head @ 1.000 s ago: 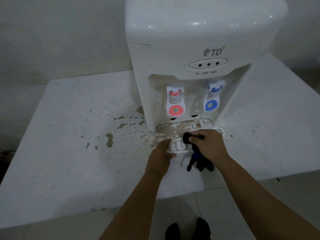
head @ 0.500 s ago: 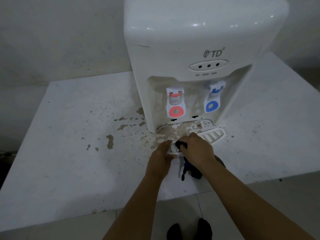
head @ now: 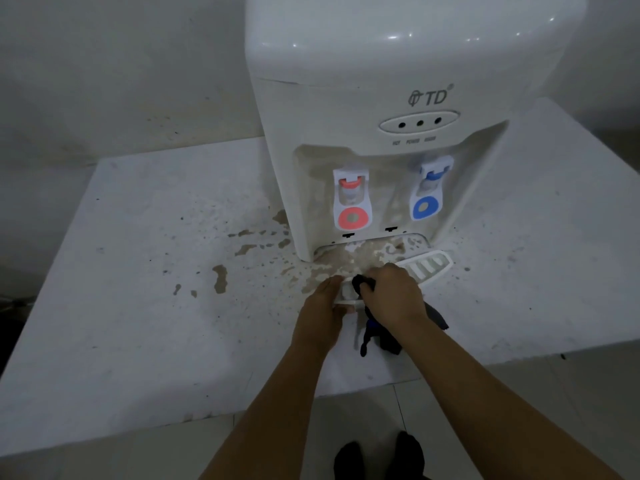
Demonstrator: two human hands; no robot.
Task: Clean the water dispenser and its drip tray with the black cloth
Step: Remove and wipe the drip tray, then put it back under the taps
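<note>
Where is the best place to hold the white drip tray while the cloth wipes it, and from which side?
Probably the left end of the drip tray, from the left. The tray is long, flat and pulled out of the dispenser; the left hand steadies that end, leaving the slotted top free for the right hand with the cloth.

Both bare forearms reach forward side by side. The left hand [head: 322, 306] lies knuckles-up, fingers extended; the right hand [head: 393, 294] is curled, knuckles up.

Stained white table [head: 145, 271], dark shoes [head: 377, 455]
</note>
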